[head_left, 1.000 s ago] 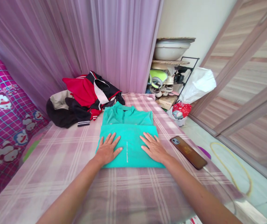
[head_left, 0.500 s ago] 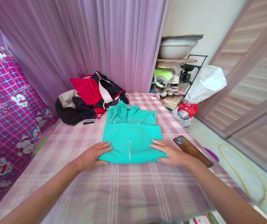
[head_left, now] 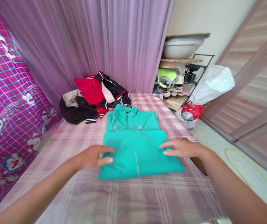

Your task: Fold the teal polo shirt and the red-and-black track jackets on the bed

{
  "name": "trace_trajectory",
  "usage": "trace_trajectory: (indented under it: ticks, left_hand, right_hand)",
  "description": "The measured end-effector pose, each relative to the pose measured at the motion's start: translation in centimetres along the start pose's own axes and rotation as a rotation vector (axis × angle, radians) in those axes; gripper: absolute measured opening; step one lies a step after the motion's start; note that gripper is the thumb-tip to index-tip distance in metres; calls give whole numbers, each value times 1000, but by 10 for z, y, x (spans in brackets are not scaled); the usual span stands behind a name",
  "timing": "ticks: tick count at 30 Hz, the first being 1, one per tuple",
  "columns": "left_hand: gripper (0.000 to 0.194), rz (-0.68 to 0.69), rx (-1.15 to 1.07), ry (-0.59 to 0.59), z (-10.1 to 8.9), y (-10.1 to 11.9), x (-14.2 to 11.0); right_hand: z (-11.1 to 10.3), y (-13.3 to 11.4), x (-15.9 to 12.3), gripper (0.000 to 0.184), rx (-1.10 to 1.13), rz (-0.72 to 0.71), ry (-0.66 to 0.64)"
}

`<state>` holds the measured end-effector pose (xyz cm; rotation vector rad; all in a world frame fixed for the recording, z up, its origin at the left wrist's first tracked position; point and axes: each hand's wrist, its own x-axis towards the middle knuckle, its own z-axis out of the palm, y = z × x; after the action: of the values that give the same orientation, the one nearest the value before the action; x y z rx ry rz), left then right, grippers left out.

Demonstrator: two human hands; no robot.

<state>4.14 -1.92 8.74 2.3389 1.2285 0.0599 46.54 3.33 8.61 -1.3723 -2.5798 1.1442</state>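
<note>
A turquoise zip-neck top [head_left: 133,154] lies folded on the plaid bedsheet [head_left: 89,199]. Its lower part is doubled over the front, and the collar points away from me. My left hand [head_left: 95,156] is at the left edge of the folded part, thumb and fingers apart. Over the right edge, my right hand [head_left: 182,147] has its fingers stretched out, holding nothing. Whether the fingertips touch the cloth is hard to tell. A phone [head_left: 200,165] is partly hidden beneath my right hand and forearm.
A heap of red, navy and white clothes [head_left: 96,96] sits at the back left, against a purple curtain [head_left: 114,40]. Right of the bed stand a shoe rack [head_left: 203,67] with basins [head_left: 182,48], a white bag [head_left: 214,85] and a yellow hose-like loop [head_left: 247,158] on the floor.
The folded part has spread toward me and to the right, its lower right corner now flaring out. Both hands have loosened from its edges; the right one has shifted right, covering much of the phone.
</note>
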Motion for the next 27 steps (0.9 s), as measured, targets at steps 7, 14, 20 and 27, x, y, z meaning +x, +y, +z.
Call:
trace_trajectory:
  ticks: [7,14,20,27]
  left_hand:
    - [68,-162,225,279,14,-8,97]
    - [68,-239,201,208,50,-24,126]
    - [64,-241,194,219,41,-23,138]
    - [57,-232,188,258,48,-22,147]
  right_hand:
    - [3,-9,91,51,-262,-27,549]
    - [44,24,137,68,-346,255,365]
    - [-18,23,155,47,-196,149,197]
    - [-41,-2,223,29,89,69,718]
